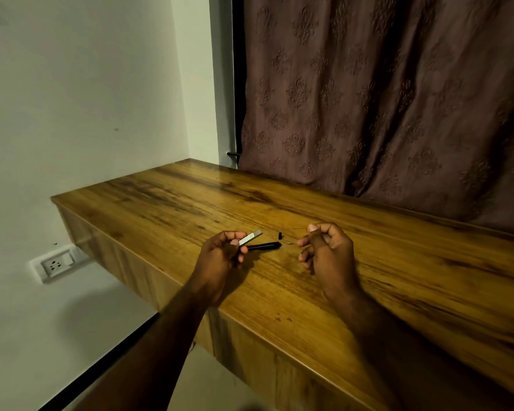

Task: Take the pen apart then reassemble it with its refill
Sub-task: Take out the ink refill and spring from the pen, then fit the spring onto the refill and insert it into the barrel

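My left hand (pixel 222 254) grips a short silver pen part (pixel 250 237) that points up and to the right. A black pen barrel (pixel 263 246) lies on the wooden table (pixel 166 209) just right of that hand. A small black end piece (pixel 279 235) lies beyond the barrel, and a tiny pale part (pixel 289 242) lies beside it. My right hand (pixel 327 250) hovers to the right with curled fingers; thumb and forefinger pinch a very thin refill (pixel 296 229) that runs leftward, faint and hard to make out.
The table's left edge (pixel 107 250) drops to a white floor. A wall socket (pixel 56 264) sits low on the left wall. A patterned brown curtain (pixel 383 99) hangs behind the table.
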The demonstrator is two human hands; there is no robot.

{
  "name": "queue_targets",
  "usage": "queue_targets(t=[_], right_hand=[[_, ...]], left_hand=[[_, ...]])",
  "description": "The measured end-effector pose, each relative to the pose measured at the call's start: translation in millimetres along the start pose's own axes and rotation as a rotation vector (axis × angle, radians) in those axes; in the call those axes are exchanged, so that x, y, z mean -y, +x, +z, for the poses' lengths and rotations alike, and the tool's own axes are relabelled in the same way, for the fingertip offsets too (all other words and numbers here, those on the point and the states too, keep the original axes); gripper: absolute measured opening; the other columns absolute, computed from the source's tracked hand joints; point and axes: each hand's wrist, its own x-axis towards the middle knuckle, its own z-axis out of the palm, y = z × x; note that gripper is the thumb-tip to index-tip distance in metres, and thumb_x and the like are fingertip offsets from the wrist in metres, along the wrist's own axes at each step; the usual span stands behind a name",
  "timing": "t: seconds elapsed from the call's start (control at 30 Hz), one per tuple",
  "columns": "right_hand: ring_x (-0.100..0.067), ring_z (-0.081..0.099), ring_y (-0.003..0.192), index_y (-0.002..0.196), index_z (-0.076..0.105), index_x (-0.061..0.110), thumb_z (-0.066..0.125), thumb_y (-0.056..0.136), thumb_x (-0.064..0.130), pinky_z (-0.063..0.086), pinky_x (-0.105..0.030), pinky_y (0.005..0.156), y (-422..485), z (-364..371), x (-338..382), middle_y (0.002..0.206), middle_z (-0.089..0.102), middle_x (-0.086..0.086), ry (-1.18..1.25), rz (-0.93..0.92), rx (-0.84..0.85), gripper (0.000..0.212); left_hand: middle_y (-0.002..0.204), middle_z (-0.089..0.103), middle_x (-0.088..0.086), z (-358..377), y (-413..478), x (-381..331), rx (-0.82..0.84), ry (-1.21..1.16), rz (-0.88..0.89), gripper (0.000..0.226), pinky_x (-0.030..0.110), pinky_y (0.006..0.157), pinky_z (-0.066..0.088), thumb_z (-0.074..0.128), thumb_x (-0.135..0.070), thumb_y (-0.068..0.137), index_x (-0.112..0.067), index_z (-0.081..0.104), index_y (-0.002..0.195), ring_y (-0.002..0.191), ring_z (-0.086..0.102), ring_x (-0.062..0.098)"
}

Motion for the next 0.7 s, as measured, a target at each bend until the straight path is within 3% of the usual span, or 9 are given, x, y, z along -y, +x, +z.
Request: queue_targets(t=[0.4,0.57,0.7], right_hand=[[-0.014,0.051,0.045,0.094,0.058,0.013,0.051,0.098,0.015,0.037,-0.024,0.039,5.2,-3.9,-8.7,0.070,0.066,-0.005,-0.094,-0.031,-0.001,0.008],[-0.012,0.056,0.051,0.089,0.059,0.017,0.053,0.097,0.017,0.042,-0.020,0.045,19.2,-19.0,-16.6,0.075,0.068,-0.003,-0.379,-0.118,-0.023,0.009],[-0.014,0.059,0.058,0.088,0.059,0.020,0.053,0.096,0.023,0.054,-0.036,0.057,25.8,-28.7,-23.5,0.075,0.069,0.000,-0.628,-0.165,-0.011,0.010]], left_hand=[[0.073,0.058,0.009,1.7,0.2,-0.3,-0.014,0.030,0.002,0.020,0.019,0.051,0.045,0.040,0.007,0.094,-0.004,0.056,0.095,0.058,0.052,0.014],[0.076,0.064,0.013,5.6,-3.4,-2.3,-0.008,0.022,0.005,0.012,0.023,0.055,0.050,0.042,-0.003,0.097,-0.008,0.053,0.093,0.060,0.060,0.018],[0.075,0.064,0.013,5.2,-3.4,-2.0,0.002,0.041,0.013,0.011,0.025,0.055,0.050,0.042,-0.004,0.098,-0.008,0.051,0.094,0.060,0.061,0.019]])
